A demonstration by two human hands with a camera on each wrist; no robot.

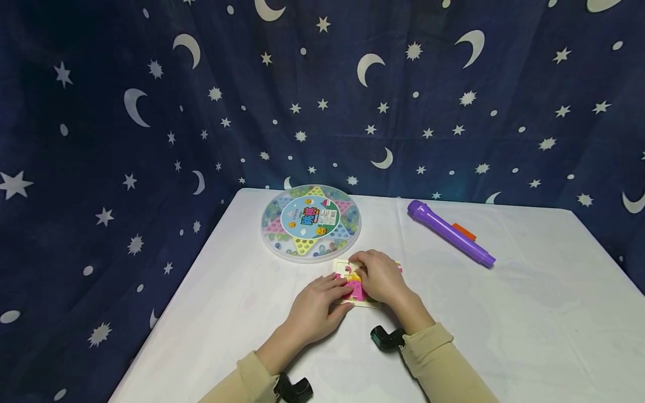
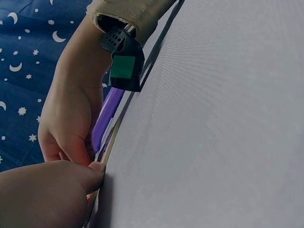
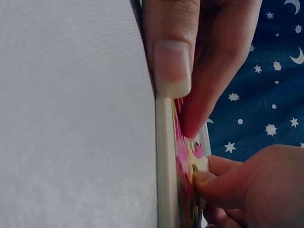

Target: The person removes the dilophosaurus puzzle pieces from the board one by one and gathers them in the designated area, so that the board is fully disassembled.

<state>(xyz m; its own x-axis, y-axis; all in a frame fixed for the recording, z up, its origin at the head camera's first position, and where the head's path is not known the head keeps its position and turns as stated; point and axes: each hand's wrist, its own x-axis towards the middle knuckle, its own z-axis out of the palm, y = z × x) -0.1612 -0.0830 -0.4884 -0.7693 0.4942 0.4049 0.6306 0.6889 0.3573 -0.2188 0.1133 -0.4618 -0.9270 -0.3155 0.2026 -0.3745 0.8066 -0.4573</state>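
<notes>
Puzzle piece (image 3: 203, 163) sits pinched between thumb and fingertips of right hand (image 1: 382, 277); puzzle board (image 1: 340, 265) lies beneath outstretched fingers of left hand (image 1: 318, 309), thumb at near edge; risk: crooked pinch could jam piece askew; slack left fingers could let board slide

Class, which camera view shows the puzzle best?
Head view: it shows the puzzle from above, though the left hand and right hand cover parts. Left wrist shows mainly its edge; right wrist, a steep slant.
</notes>
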